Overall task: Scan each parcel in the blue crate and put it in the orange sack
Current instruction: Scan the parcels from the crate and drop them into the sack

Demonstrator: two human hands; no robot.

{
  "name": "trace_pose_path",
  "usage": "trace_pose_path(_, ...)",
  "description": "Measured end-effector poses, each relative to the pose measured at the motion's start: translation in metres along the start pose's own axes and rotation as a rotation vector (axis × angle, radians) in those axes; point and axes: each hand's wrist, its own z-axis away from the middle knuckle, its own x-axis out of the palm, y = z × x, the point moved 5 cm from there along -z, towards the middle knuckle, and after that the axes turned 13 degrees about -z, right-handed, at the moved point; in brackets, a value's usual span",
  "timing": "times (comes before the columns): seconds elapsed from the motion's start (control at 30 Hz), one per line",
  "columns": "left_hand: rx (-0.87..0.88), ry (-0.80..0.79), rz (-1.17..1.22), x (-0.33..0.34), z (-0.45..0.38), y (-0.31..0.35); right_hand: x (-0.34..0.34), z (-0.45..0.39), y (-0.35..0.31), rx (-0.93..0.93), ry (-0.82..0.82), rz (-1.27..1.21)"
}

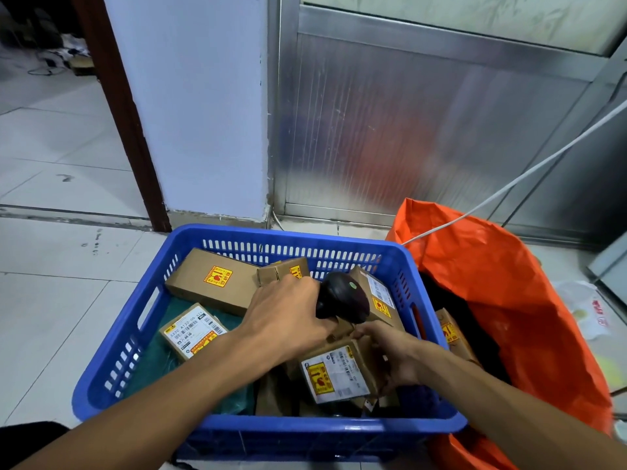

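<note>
A blue crate (112, 351) on the floor holds several cardboard parcels with yellow-red stickers. My left hand (288, 317) grips the handle of a black barcode scanner (342, 296) over the middle of the crate. My right hand (397, 354) holds a small labelled parcel (336, 371) by its right side, near the crate's front right, its white label facing up. The orange sack (509, 300) stands open right of the crate, with one parcel (449, 330) showing inside it.
Other parcels lie in the crate: a long box (210, 279) at the back left, a small labelled one (193, 330) on a green bag at the left. A white cable (509, 184) runs over the sack. A wall and a metal door stand behind.
</note>
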Motion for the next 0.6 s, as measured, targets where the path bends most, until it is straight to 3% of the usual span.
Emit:
trace_pose_path(0.27,0.004,-0.024,0.031,0.006,0.001,0.003,-0.019,0.029,-0.031,-0.15,0.009,-0.241)
trace_pose_path(0.6,-0.067,-0.064,0.237,0.019,-0.003,-0.002,-0.042,0.057,-0.051,-0.294,-0.063,-0.482)
